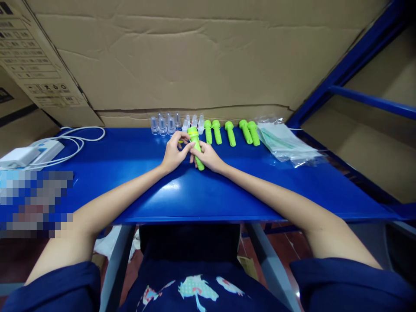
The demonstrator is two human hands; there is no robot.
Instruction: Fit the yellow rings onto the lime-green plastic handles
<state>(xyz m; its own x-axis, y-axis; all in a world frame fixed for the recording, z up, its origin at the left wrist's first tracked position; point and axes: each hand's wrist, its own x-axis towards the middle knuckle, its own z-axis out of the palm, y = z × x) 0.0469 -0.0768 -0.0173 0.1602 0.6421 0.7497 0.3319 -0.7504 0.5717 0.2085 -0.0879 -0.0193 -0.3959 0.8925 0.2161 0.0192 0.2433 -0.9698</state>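
A lime-green flashlight-shaped piece (pixel 197 149), with a yellow band near its wide top, is held tilted just above the blue table. My right hand (pixel 209 155) is closed round its lower body from the right. My left hand (pixel 177 149) is closed at its upper part, with the thumb against the body and fingertips by the yellow band. A small yellow bit (pixel 180 141) shows by the left fingers; whether it is held I cannot tell. Just behind the hands are small white-and-clear parts (pixel 194 120), partly hidden by the green piece.
Clear domed caps (pixel 170 126) stand at the back left. Several like green pieces (pixel 230 133) lie in a row along the back. Plastic bags (pixel 286 141) lie at right. A white power strip (pixel 47 151) with cables is at left. A cardboard wall (pixel 195 56) rises behind the table (pixel 227 199).
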